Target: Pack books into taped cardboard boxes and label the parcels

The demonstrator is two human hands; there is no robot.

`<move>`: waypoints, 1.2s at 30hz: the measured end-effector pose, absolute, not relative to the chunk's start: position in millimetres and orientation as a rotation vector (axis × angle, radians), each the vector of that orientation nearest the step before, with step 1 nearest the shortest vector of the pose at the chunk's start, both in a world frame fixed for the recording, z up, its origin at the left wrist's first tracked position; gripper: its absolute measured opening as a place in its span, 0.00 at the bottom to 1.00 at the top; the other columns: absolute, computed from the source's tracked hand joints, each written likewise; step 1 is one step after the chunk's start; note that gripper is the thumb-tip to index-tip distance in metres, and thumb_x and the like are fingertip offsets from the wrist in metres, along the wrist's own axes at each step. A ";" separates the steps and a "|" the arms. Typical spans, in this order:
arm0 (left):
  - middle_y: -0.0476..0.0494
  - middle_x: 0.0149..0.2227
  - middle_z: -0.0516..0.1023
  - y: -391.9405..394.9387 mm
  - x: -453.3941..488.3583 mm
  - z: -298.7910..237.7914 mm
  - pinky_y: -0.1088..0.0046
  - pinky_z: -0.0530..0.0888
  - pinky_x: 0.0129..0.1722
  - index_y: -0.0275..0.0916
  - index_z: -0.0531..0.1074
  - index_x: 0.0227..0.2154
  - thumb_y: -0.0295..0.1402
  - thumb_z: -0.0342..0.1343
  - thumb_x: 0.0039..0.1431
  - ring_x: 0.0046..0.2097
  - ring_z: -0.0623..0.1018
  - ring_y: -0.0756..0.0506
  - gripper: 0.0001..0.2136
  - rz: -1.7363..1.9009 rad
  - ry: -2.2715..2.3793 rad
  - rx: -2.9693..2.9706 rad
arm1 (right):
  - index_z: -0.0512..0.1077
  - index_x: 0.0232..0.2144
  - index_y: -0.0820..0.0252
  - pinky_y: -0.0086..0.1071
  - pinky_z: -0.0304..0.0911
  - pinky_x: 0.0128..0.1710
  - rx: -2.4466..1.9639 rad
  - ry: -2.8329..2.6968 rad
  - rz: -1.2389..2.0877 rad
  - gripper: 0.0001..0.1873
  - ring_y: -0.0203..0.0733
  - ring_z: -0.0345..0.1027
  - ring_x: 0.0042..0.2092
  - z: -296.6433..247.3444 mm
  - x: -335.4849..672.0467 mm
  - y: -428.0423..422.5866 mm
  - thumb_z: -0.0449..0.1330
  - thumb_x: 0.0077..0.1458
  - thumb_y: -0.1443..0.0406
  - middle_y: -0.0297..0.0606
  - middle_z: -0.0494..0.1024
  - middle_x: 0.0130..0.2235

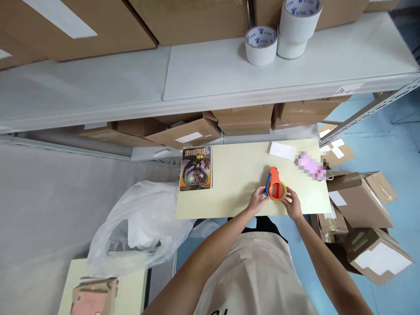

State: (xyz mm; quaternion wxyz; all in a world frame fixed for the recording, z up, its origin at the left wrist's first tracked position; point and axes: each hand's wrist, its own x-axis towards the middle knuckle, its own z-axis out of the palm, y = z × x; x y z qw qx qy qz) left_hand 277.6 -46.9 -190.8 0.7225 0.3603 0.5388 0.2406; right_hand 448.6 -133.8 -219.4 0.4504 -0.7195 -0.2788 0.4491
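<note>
An orange and red tape dispenser (274, 183) with a blue strip and a yellowish roll of tape sits near the front edge of the pale yellow table (236, 192). My left hand (258, 199) grips its left side with curled fingers. My right hand (292, 203) holds its right side the same way. A book with a dragon on its cover (195, 168) lies flat at the table's left end, well apart from both hands.
A white slip of paper (281, 150) and a pink blurred object (311, 166) lie at the table's far right. Rolls of white tape (261, 44) stand on the shelf above. Cardboard boxes (359, 203) crowd the floor at right; a clear plastic bag (141, 223) lies at left.
</note>
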 end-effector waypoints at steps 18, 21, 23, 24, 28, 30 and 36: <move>0.39 0.52 0.74 -56.5 296.1 -190.3 0.56 0.70 0.57 0.40 0.68 0.47 0.26 0.66 0.44 0.51 0.77 0.41 0.25 0.516 1.173 0.656 | 0.63 0.63 0.55 0.45 0.73 0.42 -1.974 -0.551 1.057 0.42 0.49 0.72 0.46 -198.4 445.4 -124.5 0.63 0.47 0.48 0.51 0.66 0.61; 0.38 0.53 0.73 -55.9 295.4 -193.6 0.55 0.69 0.58 0.40 0.69 0.49 0.26 0.66 0.45 0.53 0.77 0.40 0.26 0.485 1.158 0.643 | 0.62 0.63 0.55 0.43 0.73 0.42 -1.992 -0.558 1.039 0.43 0.48 0.71 0.45 -196.9 445.3 -123.9 0.63 0.47 0.48 0.50 0.66 0.59; 0.38 0.54 0.73 -57.2 294.1 -195.8 0.55 0.69 0.58 0.40 0.69 0.51 0.26 0.66 0.46 0.55 0.75 0.38 0.26 0.456 1.157 0.645 | 0.61 0.64 0.54 0.43 0.73 0.42 -2.002 -0.550 1.043 0.43 0.47 0.71 0.46 -196.5 443.7 -125.2 0.62 0.48 0.47 0.50 0.66 0.59; 0.37 0.55 0.72 -58.3 293.2 -197.0 0.55 0.70 0.58 0.40 0.69 0.51 0.26 0.66 0.46 0.56 0.74 0.38 0.27 0.436 1.161 0.647 | 0.60 0.64 0.54 0.43 0.72 0.43 -2.003 -0.544 1.049 0.43 0.47 0.70 0.46 -196.8 442.7 -126.3 0.62 0.49 0.47 0.50 0.66 0.60; 0.35 0.59 0.69 -63.9 282.1 -201.0 0.52 0.72 0.56 0.40 0.69 0.52 0.27 0.68 0.45 0.58 0.73 0.35 0.29 0.375 1.202 0.635 | 0.57 0.65 0.54 0.42 0.71 0.44 -2.004 -0.538 1.051 0.43 0.48 0.70 0.49 -199.4 439.6 -131.7 0.60 0.51 0.47 0.50 0.65 0.61; 0.33 0.58 0.71 -67.6 268.4 -200.9 0.52 0.72 0.56 0.38 0.70 0.51 0.28 0.69 0.45 0.58 0.74 0.35 0.27 0.343 1.232 0.644 | 0.55 0.65 0.54 0.42 0.71 0.43 -2.015 -0.543 1.024 0.42 0.48 0.70 0.49 -199.6 438.7 -134.4 0.59 0.53 0.46 0.50 0.65 0.60; 0.33 0.52 0.76 -77.6 192.2 -188.8 0.59 0.75 0.52 0.37 0.73 0.47 0.33 0.66 0.48 0.51 0.79 0.39 0.21 0.208 1.332 0.885 | 0.55 0.62 0.57 0.52 0.64 0.52 -2.145 -0.857 0.557 0.39 0.57 0.56 0.60 -179.0 432.6 -130.8 0.58 0.54 0.47 0.55 0.56 0.62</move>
